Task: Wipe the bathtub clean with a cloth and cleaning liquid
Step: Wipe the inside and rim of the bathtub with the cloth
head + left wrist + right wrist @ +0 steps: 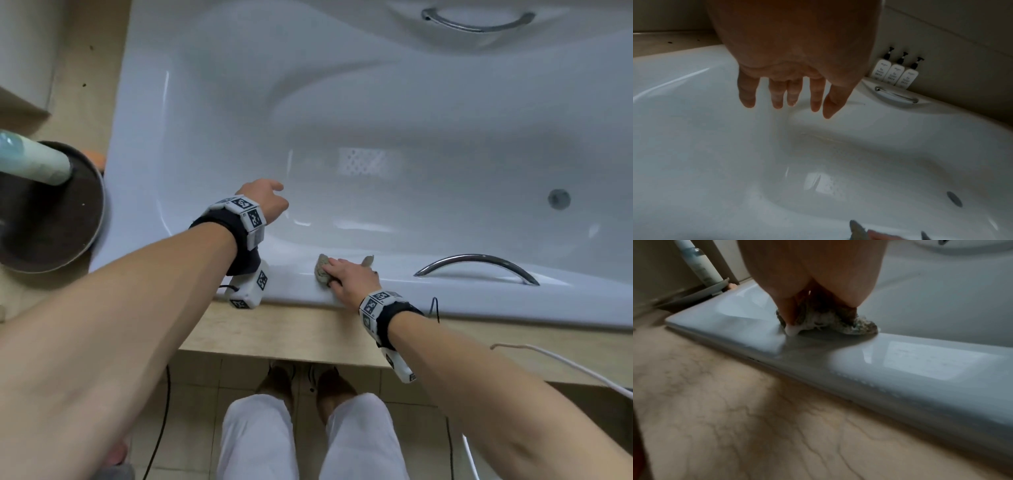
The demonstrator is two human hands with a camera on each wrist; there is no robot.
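Right hand (pixel 349 277) presses the soapy cloth (pixel 830 321) onto the bathtub's (pixel 205 102) near rim, fingers curled over it to keep the wipe firm. Left hand (pixel 789 68) hangs loose-fingered over the basin, holding nothing, likely for balance.

cloth (pixel 322 270) on bathtub (pixel 376 301) near rim, left of handle (pixel 476 265).

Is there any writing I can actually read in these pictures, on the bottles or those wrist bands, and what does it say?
Nothing can be read with certainty.
Three white pump bottles on the far corner of the bathtub: dark print on each, too small and blurred to read.
Wrist bands on the left hand and right hand: black-and-white square code patterns, no words.
Pale bottle standing in the dark round tray: no legible label.
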